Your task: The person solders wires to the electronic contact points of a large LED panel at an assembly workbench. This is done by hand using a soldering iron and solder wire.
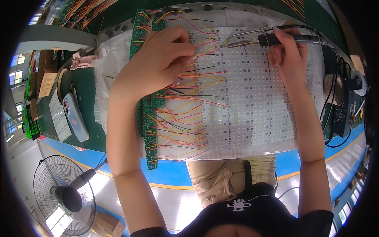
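Observation:
My left hand (167, 57) is closed in a pinch at the left edge of a white LED board (260, 91). Thin wires (205, 54) come out at its fingertips. In my right hand (291, 51) is a soldering iron (244, 42) with a black handle and a thin curved metal tube beside its tip. The tip points left, at or just above the board's upper left part; contact cannot be told. Green circuit boards (150, 134) stand in a column to the left, partly behind my left forearm. Red, yellow and black wires run from them onto the LED board.
A phone (75, 117) lies on the green bench at left, beside a white perforated sheet (60, 116). A grey bar (59, 38) crosses the upper left. Cables (334, 98) and a solder spool (358, 83) are at right. A fan (65, 195) stands lower left.

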{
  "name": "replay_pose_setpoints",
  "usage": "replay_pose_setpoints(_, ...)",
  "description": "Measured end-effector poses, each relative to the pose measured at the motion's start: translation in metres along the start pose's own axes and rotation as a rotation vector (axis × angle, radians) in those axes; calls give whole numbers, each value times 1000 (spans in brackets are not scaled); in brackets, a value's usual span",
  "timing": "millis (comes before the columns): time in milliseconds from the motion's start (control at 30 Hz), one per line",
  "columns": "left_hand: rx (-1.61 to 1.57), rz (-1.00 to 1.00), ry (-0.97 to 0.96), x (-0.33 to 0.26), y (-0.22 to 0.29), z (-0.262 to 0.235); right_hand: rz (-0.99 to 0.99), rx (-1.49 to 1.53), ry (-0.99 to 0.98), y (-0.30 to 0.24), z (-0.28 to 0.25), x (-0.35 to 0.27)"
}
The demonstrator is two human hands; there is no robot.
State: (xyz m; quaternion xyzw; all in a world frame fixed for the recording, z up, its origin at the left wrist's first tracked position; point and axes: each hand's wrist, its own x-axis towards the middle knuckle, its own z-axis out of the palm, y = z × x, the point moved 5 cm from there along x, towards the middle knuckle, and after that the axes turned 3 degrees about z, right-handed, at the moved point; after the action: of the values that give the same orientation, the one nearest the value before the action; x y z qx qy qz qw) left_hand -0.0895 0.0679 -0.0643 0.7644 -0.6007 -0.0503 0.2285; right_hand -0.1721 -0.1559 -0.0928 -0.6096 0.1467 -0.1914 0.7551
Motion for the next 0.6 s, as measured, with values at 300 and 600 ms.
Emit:
replay_pose_setpoints(300,16,-3,9,0,0,0,0,-6,-12,1,-1,1)
replay_pose_setpoints(600,3,-4,8,1,0,0,0,-9,-7,0,-1,1)
